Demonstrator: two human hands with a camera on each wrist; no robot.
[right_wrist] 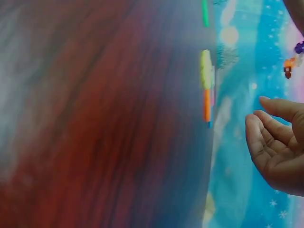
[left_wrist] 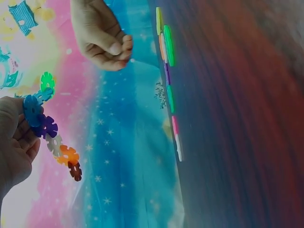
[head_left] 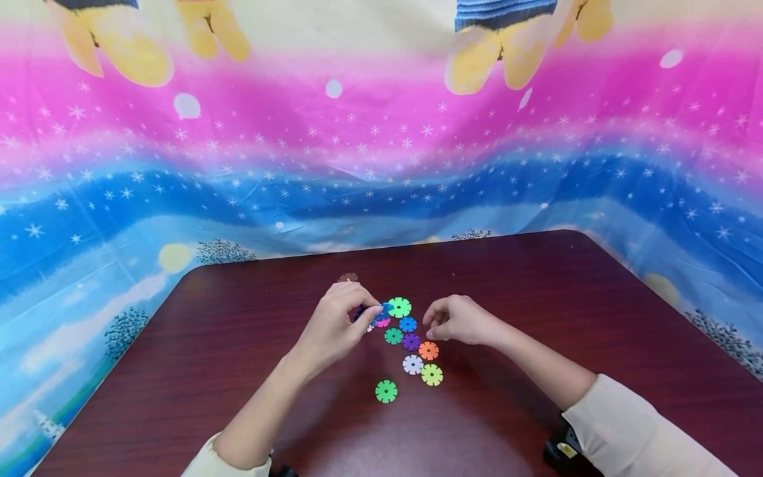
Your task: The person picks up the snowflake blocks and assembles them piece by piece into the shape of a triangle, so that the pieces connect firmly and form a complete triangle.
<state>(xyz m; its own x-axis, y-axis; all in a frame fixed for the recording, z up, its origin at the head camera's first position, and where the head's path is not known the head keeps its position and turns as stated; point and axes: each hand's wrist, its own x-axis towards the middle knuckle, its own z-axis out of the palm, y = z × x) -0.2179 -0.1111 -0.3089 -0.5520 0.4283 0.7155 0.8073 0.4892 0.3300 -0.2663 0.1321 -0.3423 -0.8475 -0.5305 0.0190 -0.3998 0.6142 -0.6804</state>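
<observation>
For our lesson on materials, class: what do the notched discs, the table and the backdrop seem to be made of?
The notched discs: probably smooth plastic, judging by their even colours and thin edges. The table: wood or wood-look laminate, slightly glossy, from its streaked grain and pale reflections. The backdrop: likely matt printed fabric, as it hangs in soft folds.

Two hands [head_left: 334, 321] [head_left: 461, 321], one disc chain [left_wrist: 33, 114], nine loose discs [head_left: 411, 342]

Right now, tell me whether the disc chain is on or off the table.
Off: the left wrist view shows the left fingers holding the disc chain clear of the table.
</observation>
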